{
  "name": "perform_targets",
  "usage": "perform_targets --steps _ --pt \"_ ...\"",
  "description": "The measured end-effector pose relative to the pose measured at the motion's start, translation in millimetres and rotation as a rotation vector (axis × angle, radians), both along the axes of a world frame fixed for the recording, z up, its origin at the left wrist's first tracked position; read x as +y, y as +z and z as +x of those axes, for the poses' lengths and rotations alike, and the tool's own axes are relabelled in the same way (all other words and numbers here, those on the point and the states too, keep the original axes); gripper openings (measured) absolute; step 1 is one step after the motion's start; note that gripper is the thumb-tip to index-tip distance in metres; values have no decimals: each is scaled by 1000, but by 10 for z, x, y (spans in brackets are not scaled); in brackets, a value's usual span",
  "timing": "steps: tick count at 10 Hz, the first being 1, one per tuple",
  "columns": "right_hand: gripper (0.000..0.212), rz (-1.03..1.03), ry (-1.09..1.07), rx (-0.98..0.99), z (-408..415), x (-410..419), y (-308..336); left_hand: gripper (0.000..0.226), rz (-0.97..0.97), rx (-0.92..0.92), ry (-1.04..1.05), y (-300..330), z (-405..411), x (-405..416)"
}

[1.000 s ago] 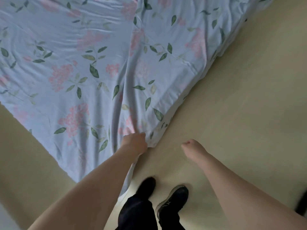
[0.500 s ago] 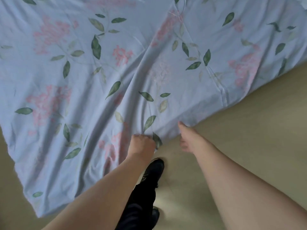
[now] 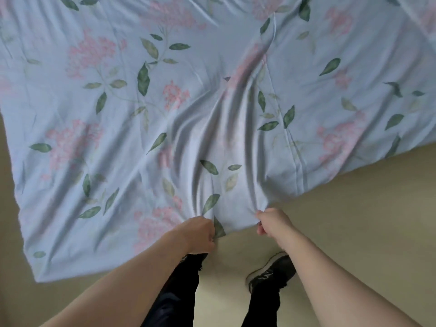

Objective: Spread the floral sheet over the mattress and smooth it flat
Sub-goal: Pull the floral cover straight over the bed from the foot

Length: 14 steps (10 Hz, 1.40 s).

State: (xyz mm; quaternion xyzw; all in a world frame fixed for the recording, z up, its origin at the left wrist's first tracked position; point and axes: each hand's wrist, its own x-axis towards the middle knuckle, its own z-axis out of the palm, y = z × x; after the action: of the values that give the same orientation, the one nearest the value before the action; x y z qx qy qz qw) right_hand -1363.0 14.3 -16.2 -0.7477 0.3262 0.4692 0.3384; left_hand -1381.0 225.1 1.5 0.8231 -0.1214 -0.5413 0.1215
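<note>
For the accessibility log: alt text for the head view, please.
Both hands, left hand and right hand, grip the near edge of a light blue floral sheet, folds fanning out from them. Black shoe on beige floor below.

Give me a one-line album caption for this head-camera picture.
Both hands, left hand and right hand, grip the floral sheet's near edge, fabric bunched between them.

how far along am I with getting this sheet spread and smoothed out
Done: the sheet is opened out and mostly spread. In hand: your left hand and right hand both grip its near edge, and folds fan out from that grip. Left: pulling those folds flat and smoothing the cloth. The mattress itself is hidden under the sheet, so its alignment is unclear.
</note>
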Motion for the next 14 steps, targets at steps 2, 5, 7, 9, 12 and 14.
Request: perform_targets --steps 2,5,7,9,12,14 --pt "37 153 56 143 -329 -602 258 10 189 69 -48 123 -118 -594" --pt "21 -8 83 92 214 -2121 551 37 287 -54 -54 494 452 -2018" --pt "47 -35 -307 57 1099 -2781 341 25 236 -233 -17 317 1022 -2913" --pt "58 -60 -585 106 1883 -3026 -374 27 273 -384 -18 -341 1523 -3549" --pt "38 -192 -306 7 1751 -3374 -714 31 217 -187 -63 -359 1811 -3834" --pt "26 -31 68 4 1886 -3753 -272 26 292 58 3 -130 2015 -3940"
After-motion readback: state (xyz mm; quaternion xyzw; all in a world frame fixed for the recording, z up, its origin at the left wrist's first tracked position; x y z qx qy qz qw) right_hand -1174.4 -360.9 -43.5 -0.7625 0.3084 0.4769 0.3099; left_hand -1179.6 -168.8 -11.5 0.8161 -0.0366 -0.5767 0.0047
